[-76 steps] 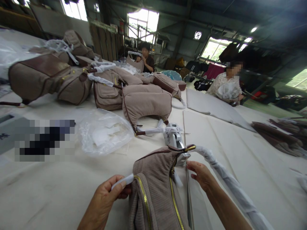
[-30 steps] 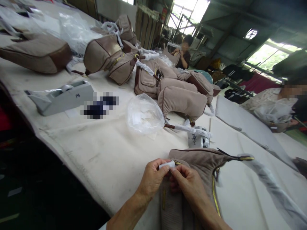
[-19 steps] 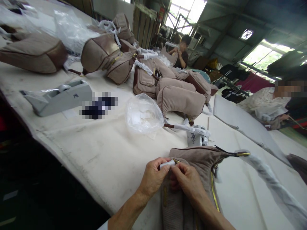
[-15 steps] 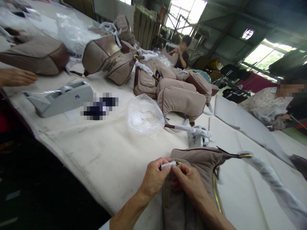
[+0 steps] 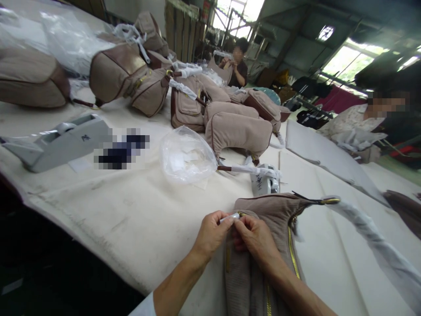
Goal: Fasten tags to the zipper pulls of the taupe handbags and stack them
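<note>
the handbag (image 5: 259,259) is a soft taupe with a fine ribbed pattern of narrow lines, and its zipper (image 5: 294,254) shines gold. a small white strip (image 5: 230,217) shows against the tan fingers (image 5: 217,221). the wrapped strap (image 5: 371,241) is a milky white. the table (image 5: 115,219) is cream with faint grey smudges, and the tape dispenser (image 5: 62,145) is pale grey. the bags (image 5: 238,131) further along are smooth taupe with dark brown trim. a co-worker's blouse (image 5: 348,120) is cream with a faint floral print, and the cloth (image 5: 329,90) behind is deep red.
</note>
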`<state>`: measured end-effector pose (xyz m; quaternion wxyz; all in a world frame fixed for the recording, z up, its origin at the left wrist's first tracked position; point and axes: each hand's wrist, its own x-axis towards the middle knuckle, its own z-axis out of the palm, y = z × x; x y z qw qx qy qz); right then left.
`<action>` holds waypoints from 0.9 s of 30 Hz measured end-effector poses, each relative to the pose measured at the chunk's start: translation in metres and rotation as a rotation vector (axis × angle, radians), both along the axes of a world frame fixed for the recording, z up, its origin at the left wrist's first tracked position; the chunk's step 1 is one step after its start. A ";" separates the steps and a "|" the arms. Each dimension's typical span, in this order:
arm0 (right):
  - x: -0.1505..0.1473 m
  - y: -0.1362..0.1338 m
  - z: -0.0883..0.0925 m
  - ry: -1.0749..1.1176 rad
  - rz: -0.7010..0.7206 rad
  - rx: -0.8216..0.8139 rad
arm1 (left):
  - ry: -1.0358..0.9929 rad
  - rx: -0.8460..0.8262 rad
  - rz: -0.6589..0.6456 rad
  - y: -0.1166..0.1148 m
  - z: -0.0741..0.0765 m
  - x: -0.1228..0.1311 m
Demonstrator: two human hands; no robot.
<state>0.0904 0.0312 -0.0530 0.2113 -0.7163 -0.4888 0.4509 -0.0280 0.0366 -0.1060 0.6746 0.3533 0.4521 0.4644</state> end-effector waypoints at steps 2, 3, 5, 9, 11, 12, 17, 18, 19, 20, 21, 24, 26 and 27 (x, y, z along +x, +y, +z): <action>0.003 -0.001 0.000 -0.018 0.019 0.009 | -0.028 -0.022 0.005 0.003 0.003 0.002; 0.004 -0.001 0.000 -0.028 0.031 0.014 | -0.043 -0.030 0.007 0.004 0.006 0.003; 0.006 -0.002 -0.002 -0.051 0.050 0.029 | -0.065 -0.044 0.007 0.003 0.012 0.004; 0.006 -0.003 -0.009 -0.127 0.063 0.095 | -0.060 -0.047 0.022 -0.003 0.017 0.008; 0.005 -0.004 -0.011 -0.164 0.062 0.136 | -0.029 -0.030 0.037 -0.005 0.015 0.011; 0.004 -0.004 -0.012 -0.176 0.061 0.153 | -0.006 -0.018 0.045 -0.006 0.013 0.012; 0.000 -0.002 -0.015 -0.213 0.075 0.175 | 0.145 0.073 0.057 -0.008 0.010 0.013; 0.000 -0.002 -0.015 -0.224 0.087 0.172 | 0.174 0.101 0.059 -0.009 0.010 0.011; -0.001 -0.002 -0.015 -0.236 0.105 0.166 | 0.194 0.125 0.064 -0.010 0.010 0.010; -0.002 -0.002 -0.014 -0.245 0.128 0.157 | 0.223 0.160 0.073 -0.012 0.009 0.008; -0.002 -0.002 -0.011 -0.252 0.159 0.142 | 0.274 0.217 0.085 -0.014 0.006 0.006; -0.002 -0.006 0.008 -0.271 0.278 0.080 | 0.591 0.543 0.179 -0.020 -0.007 0.001; -0.001 -0.006 0.027 -0.322 0.368 0.109 | 0.857 0.814 0.292 -0.021 -0.017 -0.001; -0.001 -0.004 0.036 -0.366 0.421 0.176 | 0.953 0.915 0.349 -0.021 -0.020 -0.002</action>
